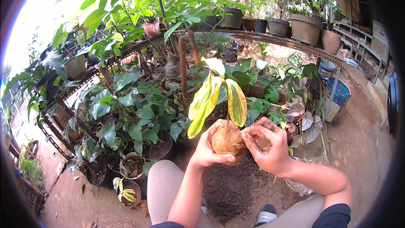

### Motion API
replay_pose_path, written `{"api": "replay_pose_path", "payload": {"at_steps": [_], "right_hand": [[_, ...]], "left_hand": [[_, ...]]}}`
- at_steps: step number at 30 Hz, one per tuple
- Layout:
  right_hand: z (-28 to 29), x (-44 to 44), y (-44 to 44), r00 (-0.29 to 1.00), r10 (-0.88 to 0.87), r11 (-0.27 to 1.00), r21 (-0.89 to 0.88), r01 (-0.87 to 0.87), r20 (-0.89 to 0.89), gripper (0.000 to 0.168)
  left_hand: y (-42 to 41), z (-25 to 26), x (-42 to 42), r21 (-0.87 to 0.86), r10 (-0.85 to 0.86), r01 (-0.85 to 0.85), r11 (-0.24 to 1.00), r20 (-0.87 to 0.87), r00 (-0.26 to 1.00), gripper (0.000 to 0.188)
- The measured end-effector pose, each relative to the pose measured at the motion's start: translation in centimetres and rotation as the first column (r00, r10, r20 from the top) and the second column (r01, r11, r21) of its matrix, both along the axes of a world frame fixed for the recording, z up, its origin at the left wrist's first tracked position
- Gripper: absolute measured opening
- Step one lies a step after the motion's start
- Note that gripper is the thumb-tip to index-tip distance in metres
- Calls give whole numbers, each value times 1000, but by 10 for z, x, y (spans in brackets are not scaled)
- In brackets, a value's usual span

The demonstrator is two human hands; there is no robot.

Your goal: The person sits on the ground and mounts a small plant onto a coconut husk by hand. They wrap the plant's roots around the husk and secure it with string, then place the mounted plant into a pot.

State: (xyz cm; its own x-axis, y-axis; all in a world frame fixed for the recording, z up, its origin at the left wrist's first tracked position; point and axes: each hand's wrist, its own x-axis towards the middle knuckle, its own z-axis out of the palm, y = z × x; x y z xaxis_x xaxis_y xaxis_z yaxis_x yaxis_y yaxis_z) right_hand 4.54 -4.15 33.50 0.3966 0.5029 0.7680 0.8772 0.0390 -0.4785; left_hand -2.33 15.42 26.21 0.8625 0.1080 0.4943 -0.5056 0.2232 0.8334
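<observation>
A ball of brown coconut fibre (226,142) sits in my left hand (204,150), its fingers curled around the left side and the thumb beneath. From the top of the ball rises a plant with long yellow-green leaves (207,101); one leaf hangs over the ball's upper right. My right hand (267,144) is at the ball's right side, thumb and forefinger pinched together with soil on them. Whether strands of fibre lie between those fingertips is too fine to tell. Below both hands, dark loose soil (227,190) is spread on the ground between my feet.
A small potted plant with yellow-green leaves (129,193) stands on the ground at left. Dense leafy pots (98,174) crowd the left. A perforated metal rack (265,36) carries several pots. Clear plastic (300,185) lies under my right forearm. Blue buckets (338,93) stand at right.
</observation>
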Motion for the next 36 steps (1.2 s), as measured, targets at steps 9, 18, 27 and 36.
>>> {"api": "replay_pose_path", "payload": {"at_steps": [9,18,27,36], "right_hand": [[-1,8,9,974,108,994,10,-108,-200,19],[-36,37,53,636,128,877,-212,-431,-761,43],[-101,42,87,845,35,436,-753,-494,-534,39],[-105,27,62,962,12,69,-959,-273,-273,38]], "left_hand": [[8,23,-33,40,143,-143,989,-3,990,88],[32,17,-139,-242,519,-617,748,-365,773,61],[34,-33,-237,-51,864,-922,383,-333,377,78],[22,-150,-332,-101,869,-924,368,-316,381,85]]}}
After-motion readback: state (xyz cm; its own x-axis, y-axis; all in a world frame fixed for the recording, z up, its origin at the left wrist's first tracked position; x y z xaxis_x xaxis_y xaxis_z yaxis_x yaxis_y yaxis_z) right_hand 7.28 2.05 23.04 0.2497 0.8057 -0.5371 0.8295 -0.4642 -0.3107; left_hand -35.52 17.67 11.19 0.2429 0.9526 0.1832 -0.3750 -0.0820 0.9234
